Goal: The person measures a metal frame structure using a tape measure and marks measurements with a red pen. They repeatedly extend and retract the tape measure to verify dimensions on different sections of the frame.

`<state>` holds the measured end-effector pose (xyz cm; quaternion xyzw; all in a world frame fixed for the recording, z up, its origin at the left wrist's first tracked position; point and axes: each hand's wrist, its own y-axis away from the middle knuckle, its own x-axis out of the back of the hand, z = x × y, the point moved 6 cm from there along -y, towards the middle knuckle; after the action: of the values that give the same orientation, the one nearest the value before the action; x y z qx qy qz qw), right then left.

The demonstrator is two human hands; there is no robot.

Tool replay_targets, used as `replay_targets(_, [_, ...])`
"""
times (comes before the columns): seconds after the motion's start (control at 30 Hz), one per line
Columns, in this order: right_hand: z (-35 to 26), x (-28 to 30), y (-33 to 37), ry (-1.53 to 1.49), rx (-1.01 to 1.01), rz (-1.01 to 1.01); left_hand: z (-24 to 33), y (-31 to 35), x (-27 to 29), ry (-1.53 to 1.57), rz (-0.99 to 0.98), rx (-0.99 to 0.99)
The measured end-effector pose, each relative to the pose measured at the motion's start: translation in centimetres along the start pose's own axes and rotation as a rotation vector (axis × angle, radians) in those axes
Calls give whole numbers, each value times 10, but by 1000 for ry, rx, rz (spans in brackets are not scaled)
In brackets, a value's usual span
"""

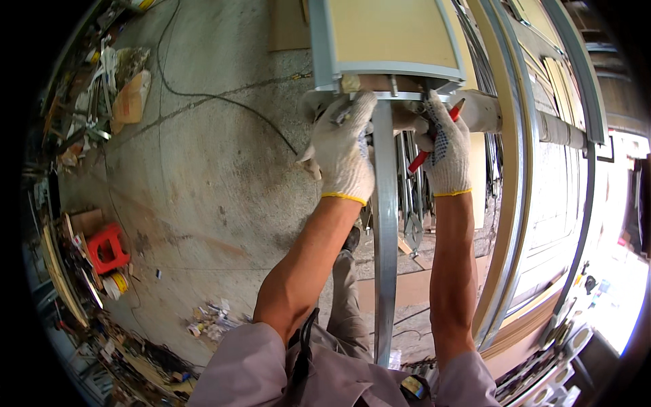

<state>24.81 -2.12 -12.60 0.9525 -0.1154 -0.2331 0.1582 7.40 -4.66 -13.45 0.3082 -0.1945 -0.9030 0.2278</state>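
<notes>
A cream panel in a grey metal frame lies ahead of me, its near end facing me. My left hand, in a white knit glove with a yellow cuff, is closed around the left part of that end; its fingertips are partly hidden. Gloved alike, my right hand is at the right corner of the same end. A red pencil is held in it, slanting across the palm with the sharpened tip pointing up and away. Between my forearms, a long grey metal bar runs from the panel's end toward my body.
Long metal-edged profiles stretch along the right side. Below the panel lie several thin metal rods. A dark cable crosses the concrete floor. To the left are a red plastic stool, a white bucket and scrap piles.
</notes>
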Motion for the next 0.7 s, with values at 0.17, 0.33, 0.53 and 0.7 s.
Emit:
replay_targets(0.17, [3, -11, 3, 111, 4, 44, -5, -3, 4, 181, -19, 104])
replay_targets(0.33, [7, -14, 6, 85, 64, 26, -9, -8, 5, 270, -60, 10])
replay_targets(0.53, [8, -7, 0, 13, 80, -46, -16, -13, -2, 157, -119, -85])
replay_targets(0.7, [20, -20, 5, -71, 141, 63, 2, 3, -7, 144, -52, -30])
